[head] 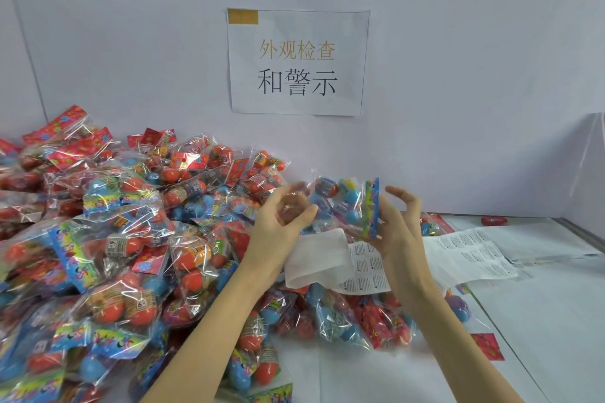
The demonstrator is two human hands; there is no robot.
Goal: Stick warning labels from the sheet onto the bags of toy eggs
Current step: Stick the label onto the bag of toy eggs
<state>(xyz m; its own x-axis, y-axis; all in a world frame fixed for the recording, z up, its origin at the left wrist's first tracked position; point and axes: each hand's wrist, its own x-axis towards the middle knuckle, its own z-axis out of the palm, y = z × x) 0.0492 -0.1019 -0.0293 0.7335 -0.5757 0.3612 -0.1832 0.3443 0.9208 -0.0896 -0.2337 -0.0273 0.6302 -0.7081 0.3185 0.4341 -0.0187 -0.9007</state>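
Leaving bare white table [540, 321] on the right, up to a metal edge strip [579, 232]; crowding the left with a pile of bags [108, 239]. Holding one bag of toy eggs [343, 203] up between the hands: left hand [281, 222] pinching its left side, right hand [397, 226] gripping its blue header card. Lying just beneath, the label sheet [370, 268], print too small for reading. Showing "外观检查 和警示" on the wall sign [298, 62].

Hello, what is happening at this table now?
A person holds a clear plastic bag of toy eggs with a blue header card above the table, left hand pinching one side, right hand supporting the header end. The white sheet of warning labels lies beneath. A big pile of similar bags waits on the left.
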